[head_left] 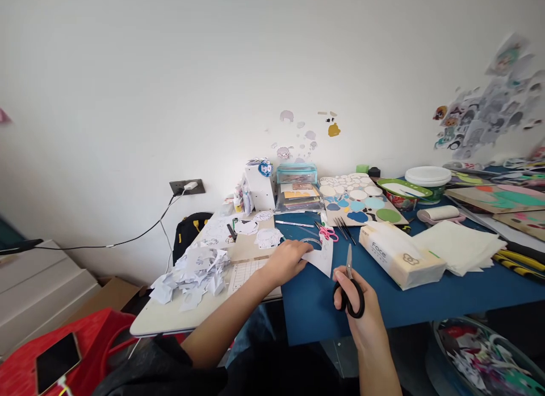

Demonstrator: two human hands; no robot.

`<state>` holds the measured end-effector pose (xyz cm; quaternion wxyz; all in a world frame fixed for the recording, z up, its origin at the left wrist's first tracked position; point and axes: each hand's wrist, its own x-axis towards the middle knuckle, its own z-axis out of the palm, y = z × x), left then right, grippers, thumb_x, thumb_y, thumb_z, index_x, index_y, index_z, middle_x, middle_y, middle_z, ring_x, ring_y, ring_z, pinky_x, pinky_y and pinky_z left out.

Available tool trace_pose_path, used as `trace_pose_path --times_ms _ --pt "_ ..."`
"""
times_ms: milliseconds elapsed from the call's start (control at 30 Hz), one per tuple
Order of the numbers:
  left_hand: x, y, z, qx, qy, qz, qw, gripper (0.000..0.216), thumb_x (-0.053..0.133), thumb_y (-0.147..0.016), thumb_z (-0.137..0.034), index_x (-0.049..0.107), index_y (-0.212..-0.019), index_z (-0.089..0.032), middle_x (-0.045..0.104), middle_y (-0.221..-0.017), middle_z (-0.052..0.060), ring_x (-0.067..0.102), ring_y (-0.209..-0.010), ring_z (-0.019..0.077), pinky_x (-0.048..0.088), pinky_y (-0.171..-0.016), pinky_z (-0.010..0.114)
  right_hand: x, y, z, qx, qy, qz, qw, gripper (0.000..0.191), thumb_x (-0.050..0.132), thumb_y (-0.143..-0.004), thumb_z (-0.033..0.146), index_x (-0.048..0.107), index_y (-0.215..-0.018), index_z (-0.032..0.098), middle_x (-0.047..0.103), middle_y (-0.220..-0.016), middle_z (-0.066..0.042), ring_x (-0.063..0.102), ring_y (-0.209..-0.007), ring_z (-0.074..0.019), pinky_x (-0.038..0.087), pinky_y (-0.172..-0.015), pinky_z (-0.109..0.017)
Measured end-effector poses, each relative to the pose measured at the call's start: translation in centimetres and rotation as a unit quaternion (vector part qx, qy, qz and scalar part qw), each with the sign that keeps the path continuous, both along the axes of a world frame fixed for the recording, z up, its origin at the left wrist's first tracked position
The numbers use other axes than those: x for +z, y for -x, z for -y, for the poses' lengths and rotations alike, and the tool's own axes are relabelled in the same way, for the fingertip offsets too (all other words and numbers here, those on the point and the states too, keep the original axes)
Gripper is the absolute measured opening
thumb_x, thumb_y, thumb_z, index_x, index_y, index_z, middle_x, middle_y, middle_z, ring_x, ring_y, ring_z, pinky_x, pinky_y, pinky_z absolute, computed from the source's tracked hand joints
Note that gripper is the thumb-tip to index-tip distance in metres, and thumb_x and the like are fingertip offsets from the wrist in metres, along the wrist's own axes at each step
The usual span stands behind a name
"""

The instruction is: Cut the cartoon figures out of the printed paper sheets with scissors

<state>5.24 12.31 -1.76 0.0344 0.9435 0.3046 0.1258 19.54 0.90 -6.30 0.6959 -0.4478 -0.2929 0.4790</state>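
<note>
My right hand [360, 305] is closed round the black handles of a pair of scissors [349, 282], blades shut and pointing up, above the blue table [426, 299]. My left hand [287, 260] rests on the table with fingers curled, pinching the edge of a white piece of paper [321, 258] that lies just left of the scissors. A heap of white paper scraps [193, 274] lies to the left of that hand on a white board [170, 319].
A tissue box [400, 254] and a stack of white sheets [460, 245] lie to the right. Pink scissors [327, 232], black tools, boxes, a painted board [357, 200] and bowls stand behind. A phone [57, 362] lies on a red bag at lower left; a scrap bin [481, 353] at lower right.
</note>
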Motion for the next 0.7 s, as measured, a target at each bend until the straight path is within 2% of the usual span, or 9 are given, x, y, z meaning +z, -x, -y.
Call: trace_pose_path --times_ms 133,267,367,467,567,633,700 --pt "0.1 1.5 1.7 -0.003 -0.037 0.051 0.998 0.025 0.043 -0.091 -0.020 0.052 -0.114 -0.019 0.065 -0.110 0.011 0.060 -0.101 0.0264 0.045 -0.086 0.039 -0.2 -0.3 0.0 -0.052 0.012 -0.016 0.998 0.037 0.077 -0.067 0.043 0.067 -0.096 0.022 0.062 -0.063 0.000 0.050 -0.044 -0.0152 0.041 -0.043 -0.028" --pt "-0.4 3.1 4.2 -0.010 -0.064 0.095 0.993 0.022 0.038 -0.095 -0.022 0.052 -0.112 -0.019 0.065 -0.112 0.011 0.059 -0.101 0.0247 0.044 -0.089 0.039 0.1 0.3 0.3 0.019 0.010 -0.021 1.000 0.043 0.077 -0.068 0.044 0.068 -0.101 0.017 0.053 -0.044 0.003 0.047 -0.041 -0.0140 0.039 -0.042 -0.025" --pt "-0.7 4.2 6.7 -0.003 -0.055 0.144 0.988 0.017 0.042 -0.094 -0.021 0.051 -0.108 -0.021 0.067 -0.107 0.009 0.060 -0.096 0.0236 0.045 -0.086 0.039 0.6 0.6 0.8 0.076 -0.007 0.002 0.997 0.043 0.074 -0.071 0.046 0.069 -0.099 0.014 0.049 -0.037 0.004 0.043 -0.038 -0.0120 0.035 -0.043 -0.024" --pt "0.2 5.7 9.4 0.026 0.047 0.236 0.970 0.022 0.057 -0.087 -0.025 0.048 -0.107 -0.025 0.061 -0.122 0.008 0.056 -0.110 0.0245 0.045 -0.093 0.039 1.3 0.1 2.0 0.104 0.010 0.074 0.992 0.045 0.073 -0.071 0.050 0.069 -0.099 0.015 0.049 -0.036 0.003 0.044 -0.037 -0.0126 0.035 -0.044 -0.026" --pt "2.8 7.6 11.6 0.053 0.165 0.338 0.925 0.027 0.060 -0.084 -0.029 0.044 -0.106 -0.028 0.052 -0.134 0.008 0.052 -0.119 0.0246 0.043 -0.098 0.039 2.3 -0.4 3.4 0.117 0.037 0.175 0.977 0.042 0.073 -0.071 0.050 0.069 -0.098 0.018 0.051 -0.037 0.002 0.048 -0.038 -0.0158 0.037 -0.044 -0.028" --pt "4.7 8.4 12.2 0.037 0.218 0.336 0.915 0.039 0.065 -0.081 -0.030 0.045 -0.115 -0.029 0.045 -0.141 0.007 0.044 -0.127 0.0265 0.039 -0.104 0.041 3.0 -0.1 4.2 0.110 0.026 0.234 0.966 0.037 0.074 -0.071 0.047 0.069 -0.094 0.020 0.051 -0.038 0.002 0.050 -0.037 -0.0174 0.038 -0.044 -0.029" --pt "6.0 8.7 12.0 0.045 0.261 0.358 0.895 0.032 0.060 -0.084 -0.031 0.051 -0.115 -0.029 0.048 -0.139 0.004 0.048 -0.123 0.0240 0.042 -0.101 0.037 3.6 0.6 4.8 0.084 -0.005 0.278 0.957 0.029 0.073 -0.071 0.044 0.069 -0.088 0.021 0.052 -0.041 0.003 0.051 -0.034 -0.0171 0.039 -0.043 -0.029"
